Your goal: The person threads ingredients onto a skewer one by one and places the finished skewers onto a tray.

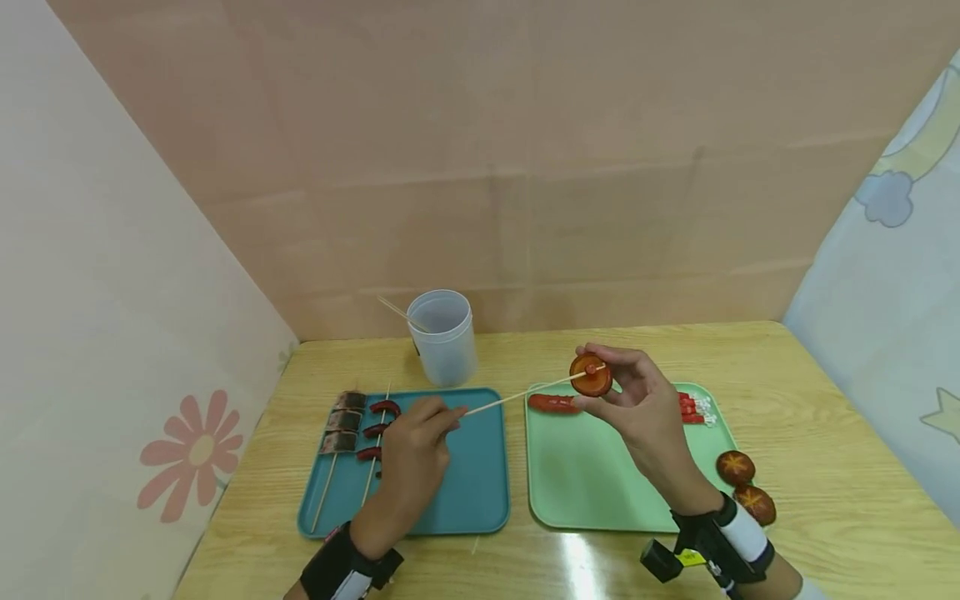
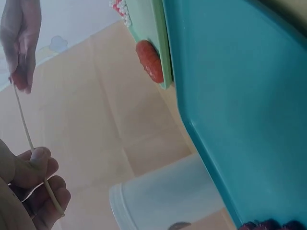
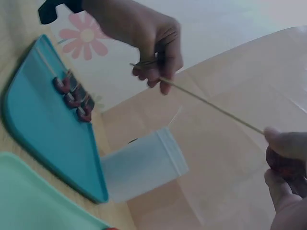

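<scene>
My left hand (image 1: 416, 446) pinches a thin wooden skewer (image 1: 517, 397) between thumb and fingers, its blunt end passing down by the palm. Over the green tray, my right hand (image 1: 645, 400) grips a brown shiitake mushroom (image 1: 592, 375) by its edge, thumb below and fingers above. The mushroom's underside and stem face the head view, and the skewer's far tip shows across its middle. Both hands are raised above the trays, with the skewer stretched between them. In the right wrist view, the fingers partly hide the mushroom (image 3: 283, 165).
A blue tray (image 1: 472, 500) bears skewered dark rolls (image 1: 342, 432) and red curved pieces (image 1: 386, 407). On the green tray (image 1: 585, 500) lie a sausage (image 1: 553, 403) and red-and-white pieces (image 1: 693, 408). Two shiitake mushrooms (image 1: 735, 468) sit at its right edge. Behind stands a plastic cup (image 1: 448, 354) with sticks.
</scene>
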### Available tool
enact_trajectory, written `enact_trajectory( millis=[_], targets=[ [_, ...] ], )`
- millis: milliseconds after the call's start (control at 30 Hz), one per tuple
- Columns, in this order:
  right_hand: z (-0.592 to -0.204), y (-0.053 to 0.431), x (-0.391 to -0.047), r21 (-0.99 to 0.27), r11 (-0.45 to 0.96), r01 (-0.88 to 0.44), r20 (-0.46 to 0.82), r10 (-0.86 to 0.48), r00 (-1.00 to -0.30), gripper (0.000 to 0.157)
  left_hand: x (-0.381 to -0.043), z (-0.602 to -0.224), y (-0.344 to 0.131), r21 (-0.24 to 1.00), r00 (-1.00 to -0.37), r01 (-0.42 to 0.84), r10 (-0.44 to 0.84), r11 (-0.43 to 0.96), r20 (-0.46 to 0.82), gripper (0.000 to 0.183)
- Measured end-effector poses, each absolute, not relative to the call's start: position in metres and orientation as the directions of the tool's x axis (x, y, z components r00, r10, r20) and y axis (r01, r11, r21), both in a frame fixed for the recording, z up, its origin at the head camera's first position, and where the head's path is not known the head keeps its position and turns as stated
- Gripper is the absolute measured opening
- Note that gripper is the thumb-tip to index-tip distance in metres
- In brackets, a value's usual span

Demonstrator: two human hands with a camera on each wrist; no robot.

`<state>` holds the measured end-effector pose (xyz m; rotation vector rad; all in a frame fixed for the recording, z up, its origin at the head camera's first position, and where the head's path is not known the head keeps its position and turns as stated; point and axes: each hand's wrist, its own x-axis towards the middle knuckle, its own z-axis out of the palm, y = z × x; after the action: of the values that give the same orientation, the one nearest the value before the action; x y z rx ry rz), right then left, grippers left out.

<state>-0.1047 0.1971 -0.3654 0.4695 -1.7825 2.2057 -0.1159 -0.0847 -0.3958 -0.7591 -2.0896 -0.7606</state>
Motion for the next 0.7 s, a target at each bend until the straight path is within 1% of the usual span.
enact_trajectory(
  millis=[67, 167, 233, 300, 400, 467, 567, 700],
  targets=[
    [-0.369, 0.197, -0.105, -0.901, -0.198, -0.385, 0.397, -0.02, -0.918, 0.058, -0.116, -0.396, -0.088, 0.274, -0.542, 0.707, 0.25, 0.652, 0.802, 0.024],
    [-0.373, 0.201, -0.105, -0.911, -0.218, -0.351, 0.377, -0.091, -0.922, 0.057, -0.116, -0.398, -0.093, 0.29, -0.571, 0.695, 0.261, 0.658, 0.778, 0.022],
    [-0.375, 0.204, -0.107, -0.903, -0.277, -0.329, 0.376, -0.136, -0.916, 0.055, -0.115, -0.398, -0.095, 0.298, -0.587, 0.693, 0.274, 0.657, 0.762, 0.021],
    [-0.376, 0.205, -0.108, -0.887, -0.344, -0.309, 0.378, -0.156, -0.912, 0.051, -0.115, -0.398, -0.096, 0.301, -0.587, 0.703, 0.288, 0.644, 0.757, 0.021],
    [-0.377, 0.201, -0.11, -0.858, -0.424, -0.29, 0.382, -0.148, -0.912, 0.048, -0.115, -0.397, -0.096, 0.308, -0.565, 0.738, 0.301, 0.6, 0.768, 0.023],
    [-0.377, 0.196, -0.11, -0.852, -0.442, -0.28, 0.37, -0.131, -0.92, 0.048, -0.116, -0.396, -0.095, 0.299, -0.538, 0.764, 0.31, 0.571, 0.784, 0.028],
    [-0.375, 0.188, -0.11, -0.86, -0.432, -0.273, 0.356, -0.122, -0.926, 0.049, -0.117, -0.391, -0.094, 0.263, -0.498, 0.785, 0.32, 0.56, 0.806, 0.037],
    [-0.375, 0.181, -0.111, -0.882, -0.398, -0.254, 0.318, -0.102, -0.943, 0.049, -0.116, -0.386, -0.095, 0.196, -0.468, 0.781, 0.348, 0.593, 0.812, 0.036]
  ],
)
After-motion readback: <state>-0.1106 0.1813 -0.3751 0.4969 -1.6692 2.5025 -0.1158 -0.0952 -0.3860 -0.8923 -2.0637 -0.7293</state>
